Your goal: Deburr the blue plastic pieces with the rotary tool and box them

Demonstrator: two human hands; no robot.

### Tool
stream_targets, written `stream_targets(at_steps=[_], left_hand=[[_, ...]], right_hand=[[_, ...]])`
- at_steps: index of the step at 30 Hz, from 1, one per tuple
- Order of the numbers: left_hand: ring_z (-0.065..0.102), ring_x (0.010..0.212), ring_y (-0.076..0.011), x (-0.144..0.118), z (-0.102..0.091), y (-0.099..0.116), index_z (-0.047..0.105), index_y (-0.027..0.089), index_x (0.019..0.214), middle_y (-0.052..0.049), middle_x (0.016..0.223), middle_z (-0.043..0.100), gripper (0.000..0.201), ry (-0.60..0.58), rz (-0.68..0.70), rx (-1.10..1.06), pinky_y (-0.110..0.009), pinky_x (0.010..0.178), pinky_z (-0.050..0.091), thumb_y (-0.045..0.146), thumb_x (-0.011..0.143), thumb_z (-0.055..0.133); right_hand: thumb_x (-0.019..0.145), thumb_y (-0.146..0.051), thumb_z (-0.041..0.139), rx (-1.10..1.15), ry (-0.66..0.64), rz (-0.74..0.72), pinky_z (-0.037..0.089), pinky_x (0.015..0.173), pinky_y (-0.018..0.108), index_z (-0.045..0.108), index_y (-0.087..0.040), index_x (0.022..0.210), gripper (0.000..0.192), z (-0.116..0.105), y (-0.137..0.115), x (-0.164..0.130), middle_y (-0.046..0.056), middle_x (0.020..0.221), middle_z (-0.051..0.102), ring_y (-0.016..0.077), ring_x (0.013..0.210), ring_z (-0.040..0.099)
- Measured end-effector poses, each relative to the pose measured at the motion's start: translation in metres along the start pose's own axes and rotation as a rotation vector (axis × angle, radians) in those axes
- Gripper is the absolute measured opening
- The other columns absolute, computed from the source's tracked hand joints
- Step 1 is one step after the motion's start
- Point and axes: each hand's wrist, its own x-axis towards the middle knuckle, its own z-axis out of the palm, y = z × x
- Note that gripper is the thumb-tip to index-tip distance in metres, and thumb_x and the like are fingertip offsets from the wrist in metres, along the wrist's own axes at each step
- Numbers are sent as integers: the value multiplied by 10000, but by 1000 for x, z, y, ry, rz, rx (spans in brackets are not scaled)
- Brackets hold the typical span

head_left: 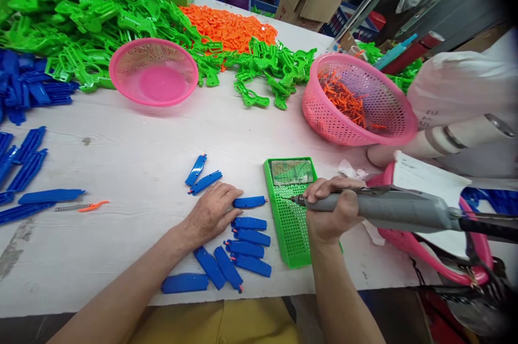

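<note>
My right hand (334, 206) is wrapped around a grey electric screwdriver (392, 209), held nearly level. Its thin bit points left over a green perforated tray (288, 260), which has a grid-like block (292, 172) at its far end. My left hand (214, 211) rests on the table, its fingers closed at the left end of a blue plastic piece (250, 202). More blue pieces (246, 248) lie in a row just nearer to me, some with small orange tips. Two others (205, 182) are beyond my left hand.
Green plastic gun-shaped shells (93, 9) are heaped at the back left, beside orange parts (234, 28). A pink basket (154, 96) stands before them; another pink basket (360, 130) holds orange bits. Blue parts (28, 85) lie left, near an orange-handled strip (93, 206).
</note>
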Motion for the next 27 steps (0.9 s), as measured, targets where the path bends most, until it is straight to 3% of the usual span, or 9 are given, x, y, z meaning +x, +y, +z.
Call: stream_targets(at_steps=[8,27], left_hand=[[616,972,-240,0,-1,4,587,178,1148,-83,1039,652,143,-16,-29,41,-437,858,556,226,1032,519],[617,954,-233,-2,0,3,587,184,1163,-79,1038,666,152,-11,-18,60,-428,849,552,225,1025,538]], right_hand=[[869,-311,584,-13,-2,49,432,420,259,579,-214,845,100,-6,0,-2,-86,593,509,88,412,482],[857,-318,596,-14,17,21,423,393,257,577,-213,826,111,-3,2,-3,-85,578,504,95,395,468]])
